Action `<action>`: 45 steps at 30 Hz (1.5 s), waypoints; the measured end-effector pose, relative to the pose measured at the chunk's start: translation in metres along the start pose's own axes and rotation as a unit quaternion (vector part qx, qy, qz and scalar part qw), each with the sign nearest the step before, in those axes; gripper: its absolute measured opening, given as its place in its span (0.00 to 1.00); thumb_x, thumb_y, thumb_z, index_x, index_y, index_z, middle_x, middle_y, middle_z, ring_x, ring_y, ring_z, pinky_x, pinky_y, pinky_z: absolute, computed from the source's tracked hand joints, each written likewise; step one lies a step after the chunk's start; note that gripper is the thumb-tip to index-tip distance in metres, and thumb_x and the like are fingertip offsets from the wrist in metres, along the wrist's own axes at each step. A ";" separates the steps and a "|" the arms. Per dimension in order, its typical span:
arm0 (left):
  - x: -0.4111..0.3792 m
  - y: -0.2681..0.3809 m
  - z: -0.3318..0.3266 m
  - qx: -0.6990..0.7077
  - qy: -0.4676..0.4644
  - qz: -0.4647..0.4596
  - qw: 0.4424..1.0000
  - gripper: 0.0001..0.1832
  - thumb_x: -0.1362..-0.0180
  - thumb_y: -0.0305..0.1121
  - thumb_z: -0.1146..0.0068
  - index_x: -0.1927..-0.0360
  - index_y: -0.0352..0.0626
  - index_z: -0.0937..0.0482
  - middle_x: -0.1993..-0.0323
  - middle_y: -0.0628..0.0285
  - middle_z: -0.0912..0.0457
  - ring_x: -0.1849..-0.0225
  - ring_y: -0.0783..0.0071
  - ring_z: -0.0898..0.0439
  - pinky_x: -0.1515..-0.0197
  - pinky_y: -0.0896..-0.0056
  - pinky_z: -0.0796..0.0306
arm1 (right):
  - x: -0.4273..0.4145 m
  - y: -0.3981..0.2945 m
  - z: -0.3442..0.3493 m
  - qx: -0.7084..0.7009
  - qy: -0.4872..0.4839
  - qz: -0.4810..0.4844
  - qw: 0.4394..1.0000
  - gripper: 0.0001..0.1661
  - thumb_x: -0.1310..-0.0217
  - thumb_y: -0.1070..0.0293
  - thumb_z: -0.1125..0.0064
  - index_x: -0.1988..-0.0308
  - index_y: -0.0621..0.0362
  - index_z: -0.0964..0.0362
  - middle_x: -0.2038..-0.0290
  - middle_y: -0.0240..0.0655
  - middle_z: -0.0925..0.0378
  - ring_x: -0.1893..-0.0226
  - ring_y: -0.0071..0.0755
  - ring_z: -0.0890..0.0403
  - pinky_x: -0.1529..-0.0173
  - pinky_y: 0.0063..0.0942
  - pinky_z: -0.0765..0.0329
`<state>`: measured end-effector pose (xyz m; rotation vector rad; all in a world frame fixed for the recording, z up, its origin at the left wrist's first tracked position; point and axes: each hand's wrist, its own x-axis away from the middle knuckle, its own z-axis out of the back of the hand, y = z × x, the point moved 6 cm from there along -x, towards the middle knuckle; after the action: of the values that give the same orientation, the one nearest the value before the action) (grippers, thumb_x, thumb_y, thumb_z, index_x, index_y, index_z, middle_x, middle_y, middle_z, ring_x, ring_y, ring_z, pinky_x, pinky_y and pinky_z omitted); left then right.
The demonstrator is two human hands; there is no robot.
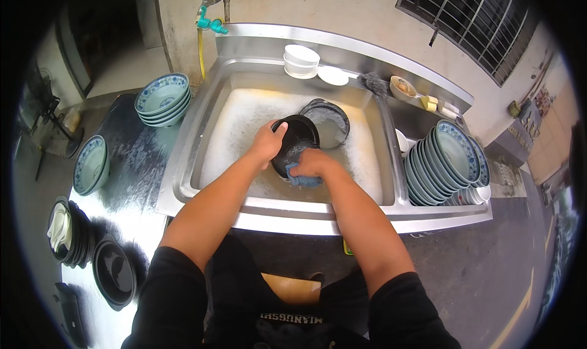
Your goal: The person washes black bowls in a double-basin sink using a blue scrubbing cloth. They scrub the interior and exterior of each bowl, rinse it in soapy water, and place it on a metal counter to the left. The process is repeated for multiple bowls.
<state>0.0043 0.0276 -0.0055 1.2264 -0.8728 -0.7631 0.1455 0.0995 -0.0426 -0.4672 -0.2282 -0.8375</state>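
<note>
My left hand (267,143) grips the rim of a black bowl (296,135), tilted above the soapy water in the stainless steel sink (185,170). A blue cloth (302,179) is bunched in my right hand (312,162) against the bowl's lower right side. Just behind, another black bowl (343,115) sits in the water with liquid inside it. White foam (229,133) covers much of the surface. My fingertips are partly hidden by the bowl and the cloth.
White bowls (301,62), a dark scouring pad (375,83) and a food-soiled bowl (403,87) line the back ledge. Patterned bowls (440,165) are stacked in the right basin. More patterned bowls (163,99) and black bowls (114,273) stand on the left table (133,184). A teal tap (211,24) is at the back left.
</note>
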 end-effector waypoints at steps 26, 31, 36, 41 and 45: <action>0.009 -0.018 -0.006 -0.047 -0.205 0.149 0.966 0.42 0.24 0.65 0.58 0.35 0.30 0.26 0.47 0.43 0.16 0.55 0.46 0.11 0.54 0.48 0.12 | 0.022 0.019 0.057 -0.056 0.319 -0.131 0.937 0.26 0.37 0.51 0.29 0.47 0.55 0.27 0.52 0.46 0.12 0.52 0.54 0.11 0.47 0.49 0.16; 0.010 -0.019 -0.014 -0.035 -0.218 0.150 0.964 0.44 0.24 0.67 0.63 0.33 0.30 0.29 0.42 0.42 0.19 0.52 0.43 0.12 0.52 0.45 0.13 | 0.023 0.003 0.055 -0.146 0.310 -0.066 0.937 0.23 0.38 0.52 0.31 0.52 0.56 0.21 0.56 0.48 0.12 0.54 0.56 0.11 0.49 0.47 0.17; 0.007 -0.019 -0.013 -0.041 -0.203 0.158 0.966 0.41 0.24 0.67 0.64 0.31 0.38 0.28 0.42 0.46 0.18 0.50 0.46 0.14 0.51 0.45 0.15 | -0.002 -0.003 0.039 -0.246 0.266 0.033 0.932 0.23 0.40 0.51 0.31 0.57 0.61 0.19 0.61 0.49 0.12 0.59 0.51 0.12 0.52 0.43 0.18; 0.009 -0.017 -0.011 -0.035 -0.196 0.145 0.969 0.36 0.23 0.65 0.61 0.29 0.46 0.29 0.41 0.48 0.19 0.50 0.47 0.14 0.51 0.44 0.16 | -0.004 -0.011 0.034 -0.277 0.198 0.085 0.936 0.24 0.40 0.52 0.32 0.57 0.64 0.20 0.61 0.47 0.13 0.61 0.43 0.14 0.53 0.38 0.20; 0.013 -0.008 -0.010 -0.037 -0.185 0.140 0.972 0.32 0.23 0.63 0.58 0.30 0.50 0.28 0.41 0.49 0.18 0.51 0.49 0.14 0.50 0.44 0.18 | -0.006 -0.018 0.029 -0.294 0.147 0.119 0.937 0.22 0.39 0.57 0.33 0.53 0.63 0.19 0.59 0.44 0.14 0.59 0.38 0.16 0.51 0.35 0.21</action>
<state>0.0192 0.0191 -0.0130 0.8813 -1.2806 -0.7983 0.1279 0.1070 -0.0137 -0.8991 0.3654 -0.7159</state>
